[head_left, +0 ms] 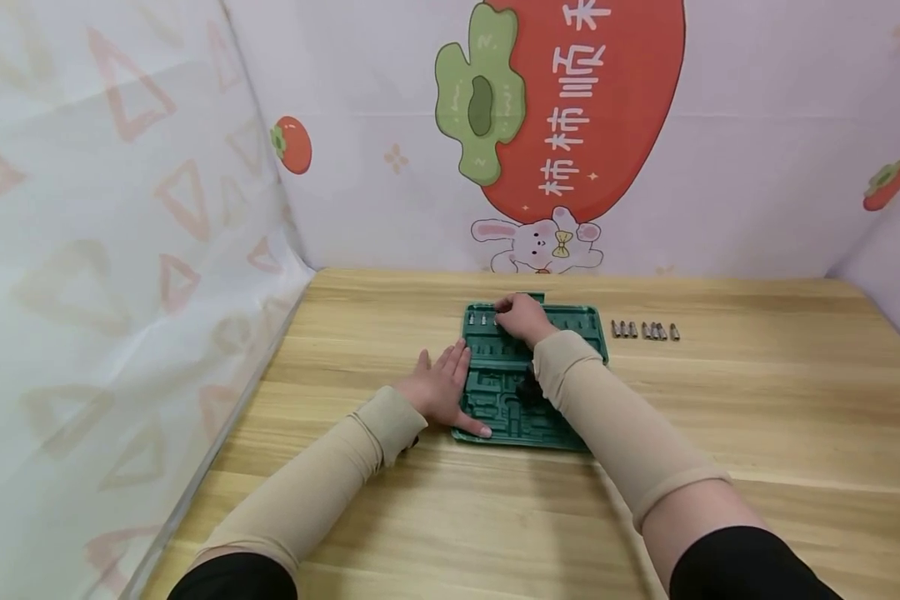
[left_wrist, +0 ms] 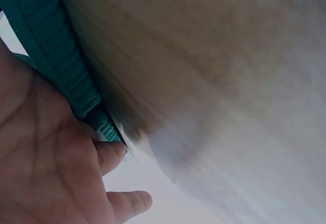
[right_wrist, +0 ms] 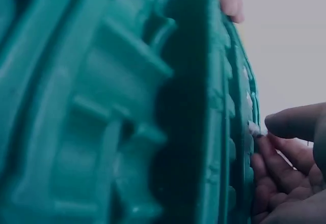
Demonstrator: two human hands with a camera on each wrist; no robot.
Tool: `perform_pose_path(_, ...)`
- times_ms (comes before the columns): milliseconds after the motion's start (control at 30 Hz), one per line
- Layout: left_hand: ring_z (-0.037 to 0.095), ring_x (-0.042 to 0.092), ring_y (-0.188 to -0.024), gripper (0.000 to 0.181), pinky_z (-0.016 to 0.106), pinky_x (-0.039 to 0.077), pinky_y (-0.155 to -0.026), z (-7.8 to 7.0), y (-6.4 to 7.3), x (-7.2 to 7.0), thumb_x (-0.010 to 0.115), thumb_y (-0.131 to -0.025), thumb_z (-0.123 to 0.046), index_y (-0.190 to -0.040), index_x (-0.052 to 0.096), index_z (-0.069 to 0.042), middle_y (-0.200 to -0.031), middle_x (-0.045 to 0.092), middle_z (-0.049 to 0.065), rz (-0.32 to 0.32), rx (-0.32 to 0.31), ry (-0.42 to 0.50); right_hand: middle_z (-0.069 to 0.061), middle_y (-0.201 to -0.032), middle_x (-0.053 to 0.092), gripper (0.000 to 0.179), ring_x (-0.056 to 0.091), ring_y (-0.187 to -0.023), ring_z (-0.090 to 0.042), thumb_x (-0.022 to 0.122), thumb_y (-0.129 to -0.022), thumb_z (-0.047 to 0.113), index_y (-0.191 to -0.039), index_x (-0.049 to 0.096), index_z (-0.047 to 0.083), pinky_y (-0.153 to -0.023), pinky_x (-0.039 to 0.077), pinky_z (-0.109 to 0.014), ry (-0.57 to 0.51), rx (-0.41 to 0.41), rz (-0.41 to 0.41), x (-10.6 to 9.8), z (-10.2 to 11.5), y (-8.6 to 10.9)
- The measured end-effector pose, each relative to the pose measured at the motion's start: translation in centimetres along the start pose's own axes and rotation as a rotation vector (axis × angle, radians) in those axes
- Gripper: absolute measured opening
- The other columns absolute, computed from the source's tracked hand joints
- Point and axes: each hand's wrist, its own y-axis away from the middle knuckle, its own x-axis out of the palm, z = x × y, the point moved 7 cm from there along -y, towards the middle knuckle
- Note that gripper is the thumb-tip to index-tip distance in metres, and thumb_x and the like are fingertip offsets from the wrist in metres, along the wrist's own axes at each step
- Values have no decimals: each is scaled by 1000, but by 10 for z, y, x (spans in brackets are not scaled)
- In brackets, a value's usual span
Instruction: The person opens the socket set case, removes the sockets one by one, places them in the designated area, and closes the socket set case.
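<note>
A green plastic tool case point(head_left: 523, 432) lies opened flat on the table, with moulded slots in both halves. My left hand point(head_left: 438, 387) rests with fingers spread along its left edge, the thumb over the lower corner. At the far half, my right hand point(head_left: 523, 319) pinches a small silver bit point(right_wrist: 253, 128) at the row of slots; the fingers partly hide it. Left of those fingertips, small metal bits point(head_left: 483, 319) sit upright in the top row. In the left wrist view, the left palm point(left_wrist: 46, 152) lies against the case's ribbed side point(left_wrist: 56, 51).
To the right of the case, several small metal bits point(head_left: 654, 331) lie in a row on the wooden table point(head_left: 757, 400). A printed cloth point(head_left: 375, 200) hangs behind the table, and a white patterned sheet point(head_left: 120, 333) runs along its left side.
</note>
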Motion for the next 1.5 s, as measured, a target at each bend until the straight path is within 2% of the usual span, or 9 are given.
perform_pose_path(100, 25, -3, -158, 134, 59, 5, -123, 0, 1, -2, 55, -79, -90, -165, -5, -7, -172, -13, 10, 8, -3, -3, -21, -127, 63, 26, 59, -116, -35, 60, -102, 7, -126, 64, -3, -99, 49, -46, -102, 15, -47, -3, -3, 0)
perform_pose_path(267, 25, -3, -158, 133, 58, 6, -123, -2, 0, -4, 54, -79, -90, -166, -4, -7, -172, -13, 10, 4, 10, -5, -18, -123, 65, 23, 60, -112, -32, 62, -104, 14, -122, 66, 0, -99, 48, -46, -3, -3, -74, -4, -6, 1)
perform_pose_path(333, 25, -3, -158, 133, 58, 6, -123, -2, 0, -4, 54, -79, -90, -166, -4, -7, -172, -13, 10, 3, 8, -7, -18, -123, 65, 23, 60, -113, -32, 61, -104, 15, -122, 65, 0, -100, 48, -46, -2, -15, -86, -5, -6, 1)
perform_pose_path(567, 25, -2, -158, 133, 58, 7, -123, 0, 0, -1, 54, -79, -90, -166, -3, -7, -172, -11, 10, 7, 2, -11, -19, -120, 61, 21, 57, -107, -32, 58, -107, 14, -121, 63, -1, -91, 48, -44, -238, -23, -96, -10, -16, 3)
perform_pose_path(800, 26, -5, -158, 133, 58, 4, -123, -1, 1, 0, 58, -81, -86, -165, -6, -7, -171, -14, 11, 27, 13, 33, -22, -127, 60, 29, 59, -109, -32, 55, -108, 13, -130, 59, -5, -93, 51, -41, -274, -43, -26, -27, -26, 16)
perform_pose_path(933, 27, 0, -158, 133, 59, 7, -123, -1, 4, -5, 60, -80, -86, -166, -3, -6, -172, -10, 11, 2, 24, 45, -26, -128, 61, 35, 62, -111, -35, 55, -108, 12, -136, 55, -9, -97, 53, -43, -318, -38, 37, -41, -38, 20)
perform_pose_path(1167, 27, -6, -158, 133, 59, 3, -123, 1, -3, 2, 60, -81, -85, -165, -9, -8, -171, -17, 9, 29, 11, 51, -15, -118, 61, 41, 62, -96, -14, 54, -108, 11, -141, 47, -13, -86, 55, -25, -522, -22, 97, -69, -59, 26)
perform_pose_path(1267, 27, -8, -157, 134, 59, 2, -123, 2, -5, 4, 61, -81, -85, -164, -11, -8, -170, -19, 9, 31, 0, 55, -13, -119, 59, 44, 62, -96, -11, 53, -109, 11, -145, 43, -14, -87, 54, -23, -584, -24, 129, -79, -67, 30)
perform_pose_path(1500, 26, -7, -157, 135, 59, 3, -123, 1, -6, 4, 61, -79, -86, -164, -10, -8, -170, -18, 8, 19, -6, 49, -8, -119, 60, 48, 63, -97, -6, 50, -110, 12, -148, 37, -14, -89, 53, -23, -578, -12, 150, -102, -87, 38)
